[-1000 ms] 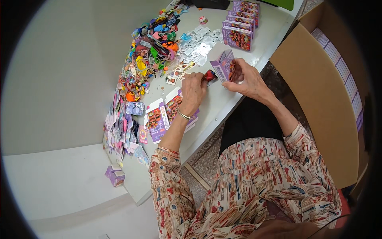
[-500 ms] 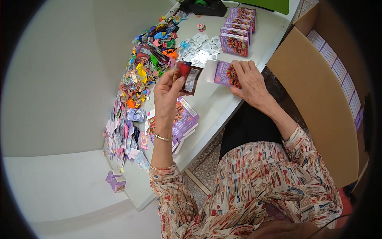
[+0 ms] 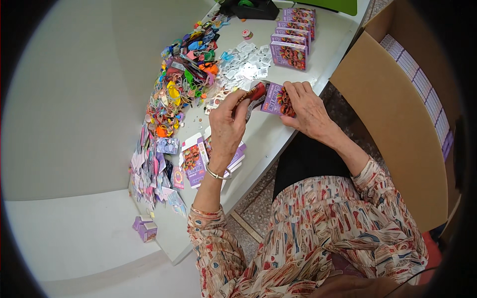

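Note:
My left hand (image 3: pixel 228 121) pinches a dark red and brown packet (image 3: pixel 255 93), its end at the left edge of a small purple printed box (image 3: pixel 271 100). Whether the packet is partly inside the box I cannot tell. My right hand (image 3: pixel 309 108) grips the box from its right side, fingers over the printed face. Below my left wrist lie several flat purple cartons (image 3: pixel 193 158) in a loose stack, partly covered by the forearm. Just beyond the hands is a heap of small white packets (image 3: pixel 244 62).
Colourful small trinkets (image 3: pixel 171 97) are heaped along the wall, with pastel packets (image 3: pixel 149 169) nearer me. Several filled purple boxes (image 3: pixel 289 55) stand in a row at the back right, beside a black tape dispenser (image 3: pixel 261 11). A large cardboard carton (image 3: pixel 387 129) at right holds packed boxes (image 3: pixel 422 87).
My left hand has moved right, bringing the red packet from apart to the box's open end. The white flap seen at that end is now hidden. My right hand keeps its grip.

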### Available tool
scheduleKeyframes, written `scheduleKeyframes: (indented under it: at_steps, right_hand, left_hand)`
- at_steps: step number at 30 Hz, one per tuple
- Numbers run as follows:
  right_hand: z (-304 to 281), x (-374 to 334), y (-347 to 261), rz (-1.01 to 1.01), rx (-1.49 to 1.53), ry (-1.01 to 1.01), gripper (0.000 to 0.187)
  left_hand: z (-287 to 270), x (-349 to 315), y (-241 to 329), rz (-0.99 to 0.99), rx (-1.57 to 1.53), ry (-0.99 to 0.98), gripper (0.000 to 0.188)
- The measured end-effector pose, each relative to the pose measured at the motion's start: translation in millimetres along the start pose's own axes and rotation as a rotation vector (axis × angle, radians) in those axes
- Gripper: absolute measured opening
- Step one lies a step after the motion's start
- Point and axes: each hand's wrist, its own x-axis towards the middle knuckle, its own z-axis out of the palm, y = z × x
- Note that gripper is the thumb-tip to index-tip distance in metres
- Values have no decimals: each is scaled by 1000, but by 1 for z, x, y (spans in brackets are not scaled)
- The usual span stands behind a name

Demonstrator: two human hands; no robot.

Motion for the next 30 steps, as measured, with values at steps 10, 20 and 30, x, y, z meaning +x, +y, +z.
scheduleKeyframes:
  at_steps: [10, 20, 30]
  right_hand:
    - [5, -2, -12, -84, -47, -23, 77]
    - [11, -1, -3, -15, 53, 4, 74]
    - [18, -4, -3, 27, 96, 23, 82]
  left_hand:
    - [-14, 12, -6, 85, 274, -306, 19]
    - [7, 6, -1, 84, 130, -45, 14]
    - [30, -4, 16, 462, 791, 138, 21]
